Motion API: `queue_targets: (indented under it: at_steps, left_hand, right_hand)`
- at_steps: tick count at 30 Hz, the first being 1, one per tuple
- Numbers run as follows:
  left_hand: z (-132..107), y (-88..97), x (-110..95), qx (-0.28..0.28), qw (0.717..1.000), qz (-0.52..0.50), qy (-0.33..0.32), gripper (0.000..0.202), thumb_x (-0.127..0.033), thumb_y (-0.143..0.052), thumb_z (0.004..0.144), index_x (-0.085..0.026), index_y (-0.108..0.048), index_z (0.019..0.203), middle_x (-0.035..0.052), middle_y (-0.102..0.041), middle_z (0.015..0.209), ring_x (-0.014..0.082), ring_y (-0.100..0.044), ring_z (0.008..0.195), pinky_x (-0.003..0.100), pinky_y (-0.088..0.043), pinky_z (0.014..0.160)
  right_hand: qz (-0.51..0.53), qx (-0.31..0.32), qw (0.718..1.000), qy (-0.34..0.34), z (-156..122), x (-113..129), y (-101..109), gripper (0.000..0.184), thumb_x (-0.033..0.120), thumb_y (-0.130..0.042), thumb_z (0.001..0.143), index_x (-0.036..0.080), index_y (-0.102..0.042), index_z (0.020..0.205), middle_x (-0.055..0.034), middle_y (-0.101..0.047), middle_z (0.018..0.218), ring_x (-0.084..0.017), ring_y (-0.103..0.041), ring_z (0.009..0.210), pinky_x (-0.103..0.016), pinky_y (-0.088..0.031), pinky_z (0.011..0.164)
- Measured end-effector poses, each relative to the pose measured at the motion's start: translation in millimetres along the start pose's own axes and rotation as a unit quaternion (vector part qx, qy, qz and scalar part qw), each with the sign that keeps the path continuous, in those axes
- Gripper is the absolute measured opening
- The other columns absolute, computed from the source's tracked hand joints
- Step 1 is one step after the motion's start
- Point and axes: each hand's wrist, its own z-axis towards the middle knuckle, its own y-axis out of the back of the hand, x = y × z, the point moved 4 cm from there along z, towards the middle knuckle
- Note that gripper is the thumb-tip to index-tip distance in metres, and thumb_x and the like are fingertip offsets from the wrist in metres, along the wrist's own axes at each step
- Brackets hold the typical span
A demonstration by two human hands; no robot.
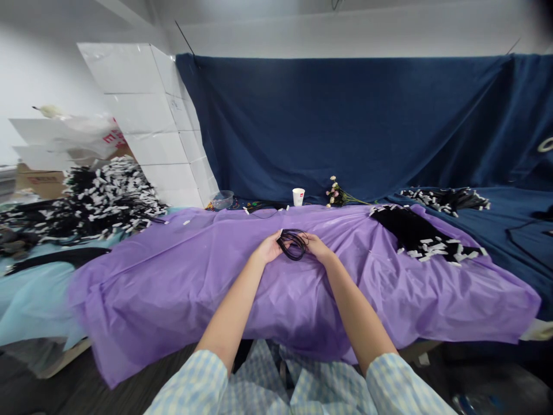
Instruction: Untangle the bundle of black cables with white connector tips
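Note:
Both my hands meet over the middle of a purple cloth (181,288) spread on the table. Between them is a small coil of thin black cord (292,244). My left hand (268,249) grips the coil's left side with closed fingers. My right hand (317,248) pinches its right side. The coil sits just above the cloth. My sleeves are light blue checked fabric.
A heap of black cords with white tags (95,202) lies at the left, and two smaller bundles (421,236) (447,199) lie at the right. A paper cup (298,196), a clear bowl (223,199) and small flowers (337,195) stand behind. White boxes (147,115) and a dark blue drape (354,121) back the table.

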Motion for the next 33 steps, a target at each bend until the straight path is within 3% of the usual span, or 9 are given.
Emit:
queue_targets:
  at_steps: [12, 20, 26, 33]
  left_hand:
    - [0.1, 1.2, -0.5, -0.008, 1.000, -0.013, -0.007, 0.025, -0.032, -0.055, 0.092, -0.011, -0.062, 0.102, 0.0075, -0.065, 0.099, 0.0160, -0.064, 0.085, 0.034, -0.055, 0.075]
    - [-0.5, 2.8, -4.2, -0.045, 0.998, -0.031, -0.015, 0.026, -0.033, -0.055, 0.092, -0.011, -0.061, 0.104, 0.0068, -0.064, 0.097, 0.0152, -0.063, 0.082, 0.032, -0.055, 0.071]
    - [-3.8, 5.0, -11.1, -0.077, 0.995, -0.048, -0.030, 0.025, -0.032, -0.055, 0.092, -0.012, -0.059, 0.106, 0.0049, -0.062, 0.093, 0.0119, -0.059, 0.072, 0.026, -0.053, 0.062]
    - [-4.6, 7.1, -13.2, -0.103, 0.992, -0.064, -0.032, 0.025, -0.031, -0.056, 0.092, -0.012, -0.059, 0.106, 0.0047, -0.061, 0.092, 0.0112, -0.059, 0.070, 0.025, -0.052, 0.060]
  right_hand:
    - [0.083, -0.082, 0.990, -0.080, -3.3, 13.5, 6.5, 0.041, 0.051, -0.046, 0.095, 0.012, -0.060, 0.092, 0.0016, -0.057, 0.070, -0.006, -0.050, 0.053, -0.021, -0.046, 0.051]
    - [0.064, -0.178, 0.980, -0.059, -5.2, 8.6, 11.2, 0.033, 0.043, -0.050, 0.095, 0.012, -0.059, 0.097, 0.0000, -0.059, 0.078, -0.007, -0.054, 0.059, -0.021, -0.048, 0.053]
    - [0.020, -0.197, 0.979, -0.051, -2.4, 2.0, 10.9, 0.027, 0.038, -0.055, 0.094, 0.011, -0.060, 0.094, 0.0008, -0.059, 0.077, -0.007, -0.055, 0.059, -0.019, -0.048, 0.052]
    - [0.001, -0.211, 0.976, -0.054, -5.0, 1.1, 11.0, 0.026, 0.034, -0.056, 0.093, 0.012, -0.058, 0.107, -0.0017, -0.061, 0.086, -0.008, -0.058, 0.064, -0.021, -0.051, 0.056]
